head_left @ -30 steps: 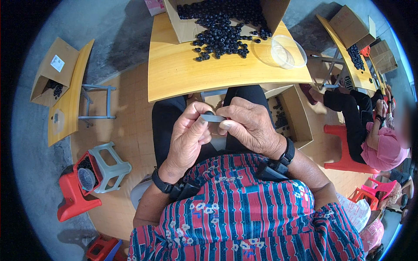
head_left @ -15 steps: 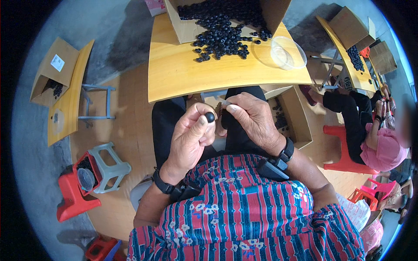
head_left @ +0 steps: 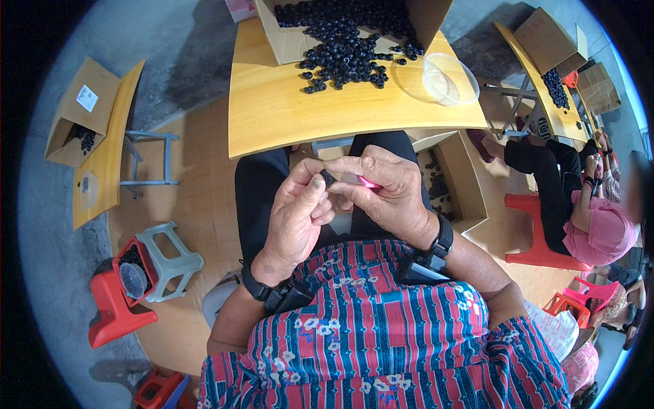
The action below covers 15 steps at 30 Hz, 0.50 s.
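Observation:
My left hand point(head_left: 296, 215) pinches a small round black part point(head_left: 328, 179) between thumb and forefinger, above my lap. Close against it on the right, my right hand point(head_left: 388, 184) is closed around a slim tool with a pink piece point(head_left: 370, 182) showing between the fingers. Its kind cannot be made out, and my fingers cover most of it. The right thumb and forefinger reach to the black part. Beyond my hands, a heap of similar black parts point(head_left: 346, 61) spills onto the yellow table from an open cardboard box point(head_left: 278, 41).
On the yellow table point(head_left: 286, 116) stands a clear round plastic tub point(head_left: 451, 80). Below its right side sits another open cardboard box point(head_left: 470, 184) with black parts. Stools point(head_left: 167, 262) stand at the left. At the right, a person in pink point(head_left: 599, 232) sits by another table.
My right hand has moved left and closed in on the black part, and the pink piece now shows. The black part has turned in my left fingers.

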Each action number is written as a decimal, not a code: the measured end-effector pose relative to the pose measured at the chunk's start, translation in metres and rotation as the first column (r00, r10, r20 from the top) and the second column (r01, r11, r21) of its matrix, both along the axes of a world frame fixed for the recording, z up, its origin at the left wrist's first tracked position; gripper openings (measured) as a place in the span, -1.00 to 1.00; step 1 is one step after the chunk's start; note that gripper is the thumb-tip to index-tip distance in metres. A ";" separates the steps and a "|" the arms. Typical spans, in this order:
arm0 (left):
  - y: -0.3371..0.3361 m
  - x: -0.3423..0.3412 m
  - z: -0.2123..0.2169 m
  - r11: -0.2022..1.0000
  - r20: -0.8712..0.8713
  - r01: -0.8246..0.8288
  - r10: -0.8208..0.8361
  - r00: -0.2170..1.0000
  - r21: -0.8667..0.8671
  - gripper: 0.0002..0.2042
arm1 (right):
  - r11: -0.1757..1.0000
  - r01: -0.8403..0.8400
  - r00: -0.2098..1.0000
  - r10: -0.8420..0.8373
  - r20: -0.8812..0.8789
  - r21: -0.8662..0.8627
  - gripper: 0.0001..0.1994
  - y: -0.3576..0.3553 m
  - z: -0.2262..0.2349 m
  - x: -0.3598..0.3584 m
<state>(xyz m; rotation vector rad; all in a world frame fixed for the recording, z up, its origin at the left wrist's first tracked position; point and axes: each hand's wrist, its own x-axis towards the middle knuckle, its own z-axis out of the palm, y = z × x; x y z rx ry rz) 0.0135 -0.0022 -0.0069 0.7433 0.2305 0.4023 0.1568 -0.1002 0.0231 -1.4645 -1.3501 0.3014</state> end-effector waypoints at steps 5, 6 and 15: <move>-0.001 0.001 -0.004 1.000 0.024 0.008 -0.008 1.000 -0.028 -0.78 | 0.997 0.010 0.995 -0.018 0.095 0.079 -0.63 0.001 -0.004 0.001; -0.001 0.002 -0.003 0.999 0.035 0.018 -0.017 0.999 -0.031 -0.78 | 0.996 0.019 0.991 -0.031 0.130 0.087 -0.63 0.001 -0.004 0.001; -0.008 0.008 0.001 0.997 0.035 -0.005 0.008 0.999 -0.083 -0.79 | 0.992 0.042 0.983 -0.062 0.174 0.115 -0.65 -0.001 -0.004 0.002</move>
